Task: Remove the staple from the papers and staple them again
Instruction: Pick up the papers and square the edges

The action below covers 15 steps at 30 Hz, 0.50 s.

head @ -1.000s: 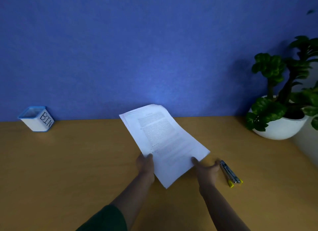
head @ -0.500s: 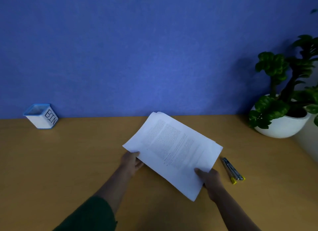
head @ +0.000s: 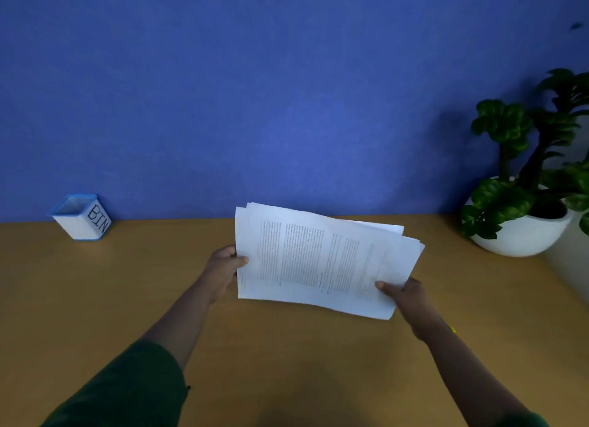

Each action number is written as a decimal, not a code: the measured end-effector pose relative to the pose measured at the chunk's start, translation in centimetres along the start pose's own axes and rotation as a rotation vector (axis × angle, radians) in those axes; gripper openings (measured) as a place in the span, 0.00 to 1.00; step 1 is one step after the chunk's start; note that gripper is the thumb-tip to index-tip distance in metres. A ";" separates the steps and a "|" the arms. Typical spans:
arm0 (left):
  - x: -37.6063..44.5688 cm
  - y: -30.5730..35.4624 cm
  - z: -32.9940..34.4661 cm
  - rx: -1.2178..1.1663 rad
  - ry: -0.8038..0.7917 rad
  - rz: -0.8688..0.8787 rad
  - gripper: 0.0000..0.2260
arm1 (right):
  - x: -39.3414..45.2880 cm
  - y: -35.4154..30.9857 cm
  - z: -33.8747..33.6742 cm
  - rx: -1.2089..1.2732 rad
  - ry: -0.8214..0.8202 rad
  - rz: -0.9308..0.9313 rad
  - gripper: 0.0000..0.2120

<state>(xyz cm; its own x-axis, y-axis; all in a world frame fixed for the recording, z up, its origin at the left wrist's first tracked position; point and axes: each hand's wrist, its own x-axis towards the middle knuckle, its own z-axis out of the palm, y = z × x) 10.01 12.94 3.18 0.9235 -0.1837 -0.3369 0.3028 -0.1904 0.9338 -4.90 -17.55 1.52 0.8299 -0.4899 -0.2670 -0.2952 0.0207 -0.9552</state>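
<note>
A stack of printed white papers [head: 318,261] is held above the wooden desk [head: 95,299], turned sideways so the text lines run up and down. The sheets fan apart slightly at the right end. My left hand [head: 223,269] grips the left short edge, thumb on top. My right hand [head: 406,294] pinches the lower right corner. No staple can be made out on the sheets. The stapler is hidden behind my right wrist; only a yellow tip [head: 453,329] shows.
A small white box with a blue rim, marked BIN [head: 81,216], stands at the back left against the blue wall. A potted green plant in a white bowl [head: 526,232] sits at the back right corner.
The papers have turned clockwise from a tilted diagonal to lying sideways. My left hand moved to the left edge, my right hand to the lower right corner, covering the stapler.
</note>
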 end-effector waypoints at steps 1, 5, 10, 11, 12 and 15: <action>-0.1 0.1 -0.1 0.000 0.011 0.028 0.09 | 0.2 -0.3 -0.1 0.009 -0.012 -0.013 0.12; -0.5 0.3 -0.4 0.004 0.051 0.112 0.10 | 0.6 -0.9 -0.1 0.024 -0.065 -0.054 0.13; -0.9 -0.3 -0.4 0.115 0.001 0.111 0.10 | 1.1 -0.5 0.0 -0.002 -0.095 -0.044 0.12; -1.0 -0.2 -0.3 0.122 -0.004 0.112 0.10 | 1.2 -0.5 0.0 -0.001 -0.091 -0.044 0.12; -1.0 -0.2 -0.2 0.126 -0.002 0.114 0.10 | 1.3 -0.5 0.1 -0.001 -0.090 -0.046 0.13; -1.0 0.0 0.0 0.136 0.000 0.118 0.10 | 1.6 -0.5 0.3 0.004 -0.090 -0.044 0.13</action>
<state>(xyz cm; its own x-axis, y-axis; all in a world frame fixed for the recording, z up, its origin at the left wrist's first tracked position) 9.15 13.15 3.53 0.9508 -0.2122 -0.2257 0.1575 -0.2965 0.9420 -3.28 -18.13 1.57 0.8812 -0.4098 -0.2355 -0.2563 0.0044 -0.9666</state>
